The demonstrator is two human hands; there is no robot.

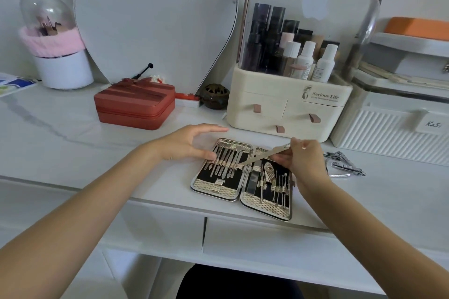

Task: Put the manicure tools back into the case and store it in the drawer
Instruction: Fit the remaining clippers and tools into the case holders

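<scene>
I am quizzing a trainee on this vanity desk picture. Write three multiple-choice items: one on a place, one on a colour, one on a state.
1. The loose nail clippers lie where?
A. right of the manicure case
B. inside it
C. on the zipped box

2. The zipped box is:
A. blue
B. red
C. black

3. The manicure case is:
A. closed
B. open flat
C. in a drawer

Answers:
1 A, they rest on the desk beyond the right hand.
2 B, its lid is brick red.
3 B, both halves show tools, and the right hand holds a metal file over them.
</scene>
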